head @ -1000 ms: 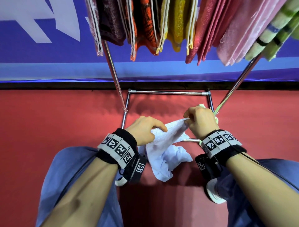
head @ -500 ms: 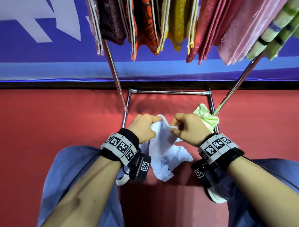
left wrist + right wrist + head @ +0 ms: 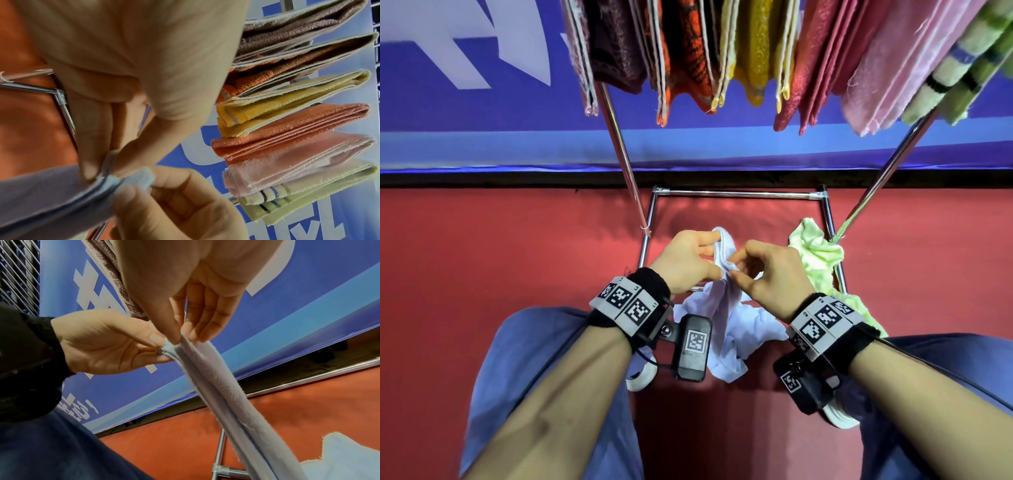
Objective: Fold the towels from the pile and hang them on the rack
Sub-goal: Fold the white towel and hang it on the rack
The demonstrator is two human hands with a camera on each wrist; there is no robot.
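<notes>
A pale blue towel (image 3: 726,318) hangs doubled between my two hands, in front of the rack's lower frame. My left hand (image 3: 717,255) pinches its upper corner between thumb and fingers. My right hand (image 3: 736,269) is right beside it and pinches the same top edges. In the right wrist view my right hand (image 3: 180,339) holds the layered edges of the towel (image 3: 226,394), which runs down to the right. In the left wrist view my left hand (image 3: 98,175) nips the towel's hem (image 3: 109,162). The towel's lower part hangs crumpled.
A light green towel (image 3: 818,253) lies bunched on the right side of the chrome rack frame (image 3: 736,194). Several folded towels (image 3: 756,51) hang in a row overhead. Two slanted rack legs (image 3: 619,150) flank my hands. Behind the rack are a red floor and a blue banner.
My hands, spread apart with the towel stretched between them, have come together. The right hand moved left with its edge to meet the left hand, which uncovered the green towel.
</notes>
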